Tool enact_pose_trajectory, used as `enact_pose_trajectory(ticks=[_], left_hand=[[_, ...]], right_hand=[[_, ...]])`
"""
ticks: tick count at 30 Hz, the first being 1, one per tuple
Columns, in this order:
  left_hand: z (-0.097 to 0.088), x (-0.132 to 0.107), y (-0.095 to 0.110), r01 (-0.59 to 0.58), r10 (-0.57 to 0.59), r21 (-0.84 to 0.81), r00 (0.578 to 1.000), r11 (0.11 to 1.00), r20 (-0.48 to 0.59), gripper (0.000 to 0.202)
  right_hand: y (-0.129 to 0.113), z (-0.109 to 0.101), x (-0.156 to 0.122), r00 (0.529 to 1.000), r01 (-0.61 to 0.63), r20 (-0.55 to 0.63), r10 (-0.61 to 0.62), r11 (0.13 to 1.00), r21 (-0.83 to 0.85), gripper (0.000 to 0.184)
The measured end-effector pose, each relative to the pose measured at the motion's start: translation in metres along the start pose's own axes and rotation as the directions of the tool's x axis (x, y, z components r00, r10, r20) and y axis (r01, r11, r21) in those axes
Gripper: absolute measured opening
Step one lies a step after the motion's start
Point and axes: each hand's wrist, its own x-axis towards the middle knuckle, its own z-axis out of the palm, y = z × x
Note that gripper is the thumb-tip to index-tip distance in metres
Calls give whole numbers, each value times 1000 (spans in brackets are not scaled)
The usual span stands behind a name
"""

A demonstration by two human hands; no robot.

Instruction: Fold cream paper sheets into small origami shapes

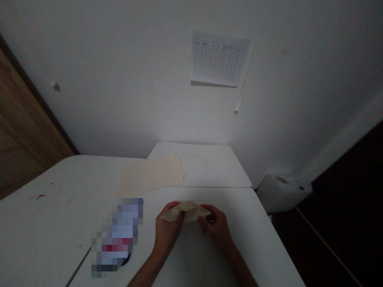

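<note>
Where hands [167, 226] [217, 224] pinch, thin, creased sheet [189, 207]

Office-like room: white tables [248, 223], printed chart [218, 59] on pale wall [119, 79].

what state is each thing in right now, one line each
beige piece: creased, held up between both hands
left hand: gripping the beige piece
right hand: gripping its other end
beige sheet: lying flat on the table
white table: reddish marks at left
printed page: up on the wall
pixelated item: on the table, details hidden
</note>
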Motion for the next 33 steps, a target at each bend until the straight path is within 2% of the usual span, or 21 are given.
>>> enact_pose_trajectory(ticks=[4, 8, 10, 12, 16, 21, 26, 28, 33], left_hand=[[1, -3, 4, -45, 42, 41, 998, 998, 54, 25], [0, -10, 9, -179, 158, 101, 971, 979, 181, 31], [-3, -11, 7, -238, 215, 71, 945, 969, 245, 39], [-8, -7, 4, -242, 232, -5, 924, 970, 304, 40], [-14, 5, -2, -135, 163, -100, 910, 986, 382, 36], [-9, 3, 1, -24, 36, -31, 872, 999, 489, 31], [-1, -9, 10, -13, -28, 69, 825, 998, 564, 26], [0, -10, 11, -31, -43, 120, 824, 992, 566, 24], [1, -9, 8, -68, -26, 161, 855, 985, 518, 21]], right_hand=[[3, -1, 2, 996, -17, -82, 15, 1000, -18, 39], [9, -13, 8, 975, -61, -215, 59, 998, 1, 35], [11, -21, 10, 969, -63, -241, 54, 997, -33, 33], [11, -29, 11, 967, -42, -255, 17, 995, -93, 29], [7, -35, 10, 972, 13, -229, -55, 983, -182, 21], [1, -28, 7, 992, 79, -75, -97, 974, -211, 17], [2, -18, 3, 993, 112, 2, -114, 974, -196, 16], [3, -15, 4, 994, 109, -1, -111, 979, -173, 15], [5, -14, 7, 991, 111, -62, -120, 985, -130, 18]])
